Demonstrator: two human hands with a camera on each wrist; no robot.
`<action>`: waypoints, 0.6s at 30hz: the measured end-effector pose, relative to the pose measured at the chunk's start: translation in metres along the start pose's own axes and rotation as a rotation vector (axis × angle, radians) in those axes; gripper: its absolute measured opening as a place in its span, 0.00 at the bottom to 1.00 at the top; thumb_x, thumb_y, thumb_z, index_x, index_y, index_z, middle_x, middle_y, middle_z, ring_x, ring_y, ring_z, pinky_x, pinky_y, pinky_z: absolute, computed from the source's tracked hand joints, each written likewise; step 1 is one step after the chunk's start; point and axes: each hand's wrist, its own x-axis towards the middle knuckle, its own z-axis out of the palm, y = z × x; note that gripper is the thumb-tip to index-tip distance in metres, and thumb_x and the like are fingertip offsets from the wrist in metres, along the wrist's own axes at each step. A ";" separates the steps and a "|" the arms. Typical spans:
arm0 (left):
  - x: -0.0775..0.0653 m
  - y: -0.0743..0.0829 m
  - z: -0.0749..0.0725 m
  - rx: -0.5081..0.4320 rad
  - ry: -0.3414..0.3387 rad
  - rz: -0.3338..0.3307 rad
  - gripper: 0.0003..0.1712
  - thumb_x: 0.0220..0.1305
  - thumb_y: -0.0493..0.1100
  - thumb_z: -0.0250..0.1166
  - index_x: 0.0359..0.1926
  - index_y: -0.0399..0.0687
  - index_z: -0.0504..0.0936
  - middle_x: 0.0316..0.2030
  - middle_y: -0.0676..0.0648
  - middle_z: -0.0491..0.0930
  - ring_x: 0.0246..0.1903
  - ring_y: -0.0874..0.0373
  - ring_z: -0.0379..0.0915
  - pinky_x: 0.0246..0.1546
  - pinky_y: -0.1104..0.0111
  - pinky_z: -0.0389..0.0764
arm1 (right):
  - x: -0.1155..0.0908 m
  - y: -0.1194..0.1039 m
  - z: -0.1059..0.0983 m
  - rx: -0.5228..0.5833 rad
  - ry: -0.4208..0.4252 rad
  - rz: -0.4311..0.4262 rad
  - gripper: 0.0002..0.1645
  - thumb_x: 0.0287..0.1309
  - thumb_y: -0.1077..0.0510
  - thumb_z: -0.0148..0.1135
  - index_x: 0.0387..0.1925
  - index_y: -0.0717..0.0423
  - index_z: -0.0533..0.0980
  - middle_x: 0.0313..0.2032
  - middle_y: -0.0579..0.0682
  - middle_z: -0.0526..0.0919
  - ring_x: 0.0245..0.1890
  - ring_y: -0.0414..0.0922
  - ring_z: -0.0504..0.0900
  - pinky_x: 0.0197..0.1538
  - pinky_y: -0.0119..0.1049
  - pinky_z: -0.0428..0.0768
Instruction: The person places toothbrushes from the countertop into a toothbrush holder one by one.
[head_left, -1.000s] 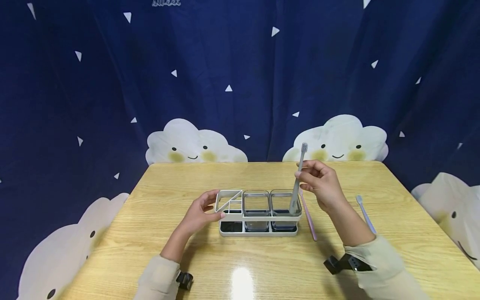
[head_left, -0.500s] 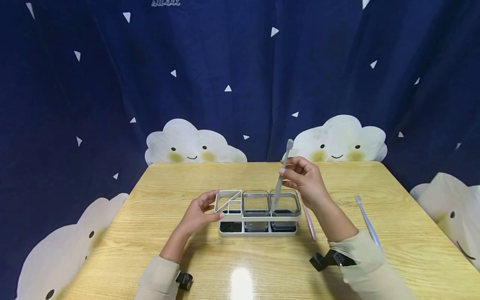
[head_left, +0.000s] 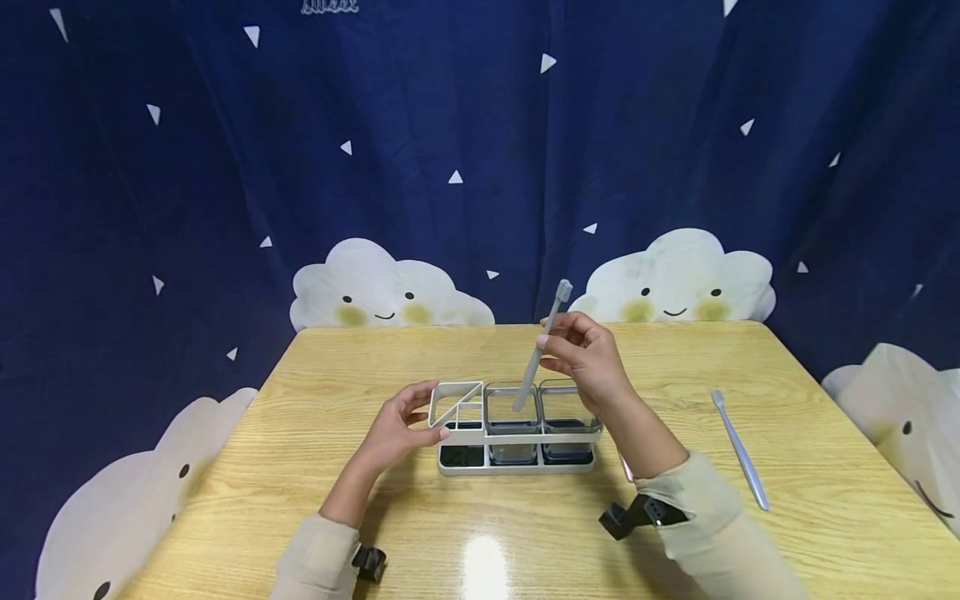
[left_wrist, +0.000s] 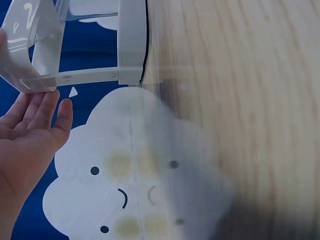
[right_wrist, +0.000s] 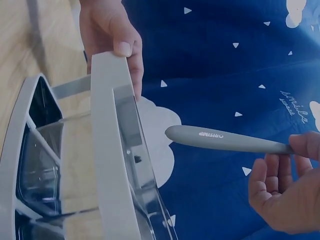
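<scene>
A grey toothbrush [head_left: 533, 371] is pinched between the thumb and fingers of my right hand [head_left: 588, 358], bristles up and tilted. Its handle end [right_wrist: 200, 136] is over the middle glass cup [head_left: 513, 454], apart from the rim in the right wrist view. That cup and a right-hand glass cup [head_left: 567, 454] sit in a white toothbrush holder [head_left: 525, 438] with a divided left section. At the holder's left end my left hand [head_left: 401, 427] grips the frame, thumb on the front rail and fingers behind.
A lavender-blue toothbrush [head_left: 742, 457] lies on the wooden table [head_left: 315, 392] at the right. Of a pink toothbrush [head_left: 626, 468], only a small part shows beside my right forearm. Behind the table hangs a dark blue curtain [head_left: 420, 117] with clouds.
My right hand has moved left with the grey toothbrush, from over the right cup to over the middle cup. The left hand and the holder have stayed in place.
</scene>
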 end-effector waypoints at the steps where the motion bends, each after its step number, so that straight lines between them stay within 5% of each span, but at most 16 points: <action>1: 0.000 0.001 0.000 0.000 0.000 -0.004 0.40 0.46 0.31 0.73 0.61 0.35 0.67 0.54 0.38 0.72 0.57 0.43 0.65 0.54 0.52 0.67 | 0.000 0.000 0.002 0.000 -0.001 0.000 0.12 0.54 0.72 0.60 0.34 0.52 0.76 0.30 0.49 0.74 0.31 0.41 0.76 0.36 0.37 0.81; 10: -0.009 0.029 0.003 -0.019 -0.001 0.006 0.39 0.45 0.26 0.70 0.59 0.25 0.64 0.53 0.28 0.70 0.56 0.35 0.62 0.54 0.43 0.62 | 0.000 0.003 0.015 0.046 -0.040 0.027 0.10 0.53 0.73 0.59 0.34 0.58 0.74 0.31 0.51 0.74 0.31 0.42 0.77 0.38 0.42 0.81; 18: -0.006 0.021 0.001 -0.055 -0.034 -0.003 0.38 0.47 0.25 0.68 0.60 0.25 0.62 0.54 0.27 0.68 0.56 0.37 0.64 0.57 0.49 0.62 | 0.000 0.010 0.023 0.064 -0.054 0.030 0.11 0.53 0.73 0.59 0.32 0.55 0.76 0.29 0.50 0.73 0.31 0.42 0.76 0.38 0.40 0.81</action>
